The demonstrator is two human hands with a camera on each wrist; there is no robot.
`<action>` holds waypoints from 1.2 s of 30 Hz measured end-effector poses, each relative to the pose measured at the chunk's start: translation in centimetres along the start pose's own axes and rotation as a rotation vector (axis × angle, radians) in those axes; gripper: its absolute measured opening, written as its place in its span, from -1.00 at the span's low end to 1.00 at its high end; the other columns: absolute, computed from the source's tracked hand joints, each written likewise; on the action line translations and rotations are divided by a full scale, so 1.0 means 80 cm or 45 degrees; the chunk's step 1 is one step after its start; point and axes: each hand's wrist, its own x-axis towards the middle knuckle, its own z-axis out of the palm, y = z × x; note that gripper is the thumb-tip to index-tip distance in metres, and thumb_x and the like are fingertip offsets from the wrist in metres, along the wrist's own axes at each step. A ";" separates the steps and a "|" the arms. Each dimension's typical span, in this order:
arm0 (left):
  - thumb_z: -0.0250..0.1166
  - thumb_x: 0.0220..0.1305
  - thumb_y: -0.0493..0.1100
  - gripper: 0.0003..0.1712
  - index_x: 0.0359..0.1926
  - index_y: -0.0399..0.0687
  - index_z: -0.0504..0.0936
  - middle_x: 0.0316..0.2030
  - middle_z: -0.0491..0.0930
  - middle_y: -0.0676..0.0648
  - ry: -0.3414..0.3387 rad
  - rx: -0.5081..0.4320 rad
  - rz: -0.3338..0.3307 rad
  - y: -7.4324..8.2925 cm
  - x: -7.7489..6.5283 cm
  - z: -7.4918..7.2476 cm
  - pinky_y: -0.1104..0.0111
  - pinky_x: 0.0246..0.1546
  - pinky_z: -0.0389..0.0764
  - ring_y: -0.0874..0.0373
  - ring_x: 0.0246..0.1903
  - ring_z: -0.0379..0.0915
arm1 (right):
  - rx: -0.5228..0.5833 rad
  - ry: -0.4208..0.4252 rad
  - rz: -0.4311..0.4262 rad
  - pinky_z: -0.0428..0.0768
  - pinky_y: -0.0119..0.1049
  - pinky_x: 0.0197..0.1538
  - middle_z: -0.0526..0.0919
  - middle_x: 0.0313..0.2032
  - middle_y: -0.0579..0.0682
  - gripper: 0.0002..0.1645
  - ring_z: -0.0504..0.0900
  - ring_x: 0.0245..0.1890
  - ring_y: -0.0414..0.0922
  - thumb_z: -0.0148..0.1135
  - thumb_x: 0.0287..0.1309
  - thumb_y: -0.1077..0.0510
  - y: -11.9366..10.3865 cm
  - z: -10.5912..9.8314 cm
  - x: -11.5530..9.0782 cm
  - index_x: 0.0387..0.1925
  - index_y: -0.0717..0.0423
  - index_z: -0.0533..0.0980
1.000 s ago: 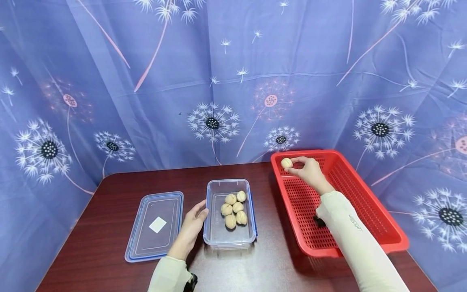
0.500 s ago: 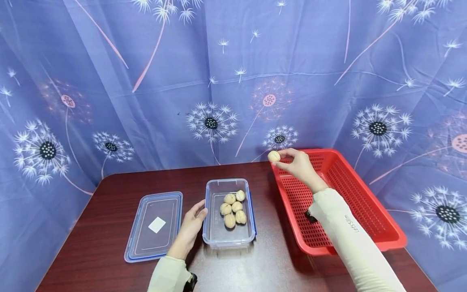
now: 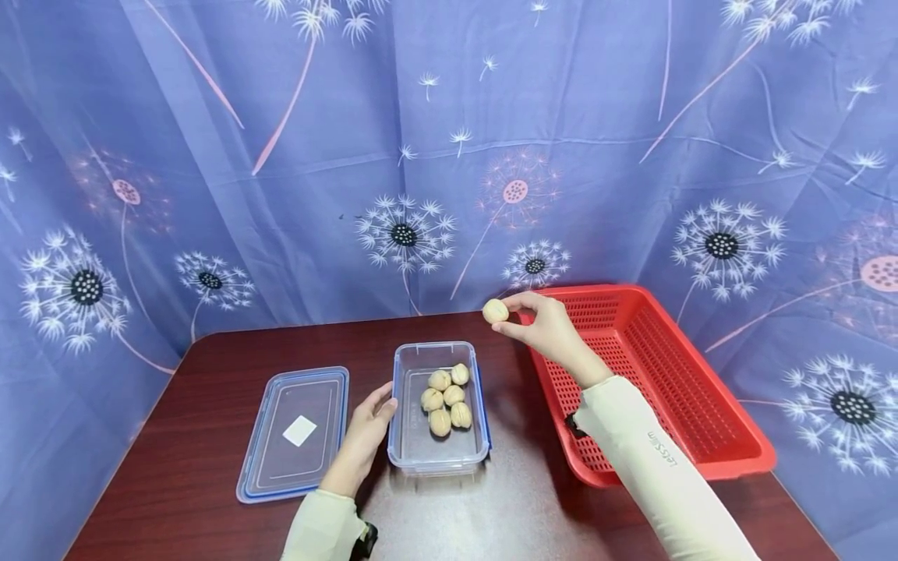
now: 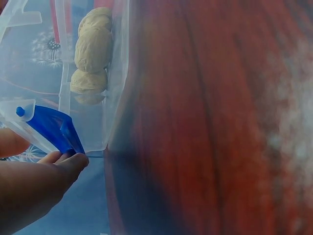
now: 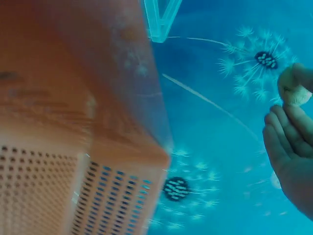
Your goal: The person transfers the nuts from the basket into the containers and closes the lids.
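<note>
My right hand (image 3: 547, 331) pinches a walnut (image 3: 495, 311) between thumb and fingertips, held up by the back left corner of the red basket (image 3: 673, 374). The same walnut (image 5: 297, 93) shows at the right edge of the right wrist view. My left hand (image 3: 363, 428) holds the left side of a clear plastic food container (image 3: 438, 460). In the left wrist view its fingers (image 4: 73, 164) are at a blue clip (image 4: 54, 129) on that container. Several walnuts (image 3: 440, 422) lie inside, grouped toward the right and middle.
The container's clear lid (image 3: 316, 460) with a blue edge and white label lies on the dark wooden table (image 3: 203, 421), left of my left hand. A blue dandelion-print curtain (image 3: 295, 234) hangs behind and at both sides. The red basket takes up the right side.
My right hand has carried the walnut leftward from over the basket, past its left rim. My left hand stays on the container.
</note>
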 end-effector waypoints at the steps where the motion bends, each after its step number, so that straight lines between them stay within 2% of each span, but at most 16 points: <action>1: -0.04 0.44 -0.32 -0.48 0.36 -0.42 0.20 0.32 0.21 -0.43 0.000 0.003 0.000 0.000 -0.001 -0.001 -0.02 0.37 0.12 -0.22 0.34 0.11 | 0.007 -0.006 -0.012 0.59 -0.12 0.01 0.69 -0.18 0.02 -0.60 0.62 -0.10 -0.02 0.52 -0.09 0.15 -0.005 0.003 -0.003 -0.14 0.14 0.65; 8: -0.03 0.45 -0.30 -0.47 0.37 -0.41 0.19 0.33 0.21 -0.43 0.020 0.002 -0.018 -0.002 -0.004 -0.008 -0.03 0.38 0.09 -0.22 0.34 0.09 | 0.081 -0.021 -0.071 0.59 -0.12 0.06 0.69 -0.23 -0.03 -0.63 0.63 -0.14 -0.08 0.53 -0.12 0.20 -0.043 0.018 -0.021 -0.18 0.13 0.66; 15: -0.03 0.45 -0.29 -0.47 0.37 -0.42 0.18 0.33 0.20 -0.44 0.027 0.000 -0.026 -0.002 -0.004 -0.010 -0.03 0.38 0.09 -0.23 0.35 0.08 | 0.088 0.055 -0.083 0.63 -0.16 0.01 0.70 -0.21 -0.03 -0.64 0.66 -0.14 -0.08 0.53 -0.12 0.23 -0.058 0.035 -0.037 -0.20 0.16 0.65; 21: -0.04 0.45 -0.31 -0.47 0.36 -0.44 0.18 0.33 0.18 -0.46 0.017 -0.013 -0.019 -0.003 -0.002 -0.007 -0.02 0.38 0.09 -0.23 0.35 0.07 | 0.000 0.148 -0.145 0.63 -0.19 -0.08 0.70 -0.20 0.00 -0.60 0.65 -0.17 -0.07 0.54 -0.14 0.20 -0.060 0.055 -0.059 -0.18 0.19 0.65; 26: -0.04 0.45 -0.31 -0.47 0.36 -0.44 0.18 0.33 0.18 -0.46 0.009 -0.015 -0.016 -0.003 -0.001 -0.004 -0.02 0.38 0.10 -0.23 0.35 0.08 | -0.025 0.211 -0.117 0.64 -0.16 -0.14 0.70 -0.22 -0.01 -0.58 0.67 -0.21 -0.08 0.56 -0.18 0.21 -0.059 0.072 -0.077 -0.19 0.20 0.64; 30: -0.05 0.45 -0.31 -0.47 0.36 -0.44 0.17 0.33 0.18 -0.46 0.002 -0.016 -0.010 -0.002 -0.001 -0.002 -0.02 0.38 0.10 -0.23 0.35 0.08 | -0.025 0.203 -0.076 0.64 -0.12 -0.13 0.70 -0.22 0.01 -0.59 0.67 -0.20 -0.08 0.55 -0.18 0.24 -0.052 0.086 -0.091 -0.19 0.21 0.64; 36: -0.05 0.46 -0.30 -0.47 0.37 -0.45 0.16 0.33 0.17 -0.46 -0.019 -0.016 0.001 -0.001 0.000 -0.001 -0.02 0.38 0.09 -0.23 0.36 0.06 | -0.038 0.188 -0.048 0.61 -0.16 -0.03 0.70 -0.23 0.01 -0.61 0.66 -0.15 -0.08 0.56 -0.22 0.27 -0.038 0.101 -0.108 -0.24 0.25 0.65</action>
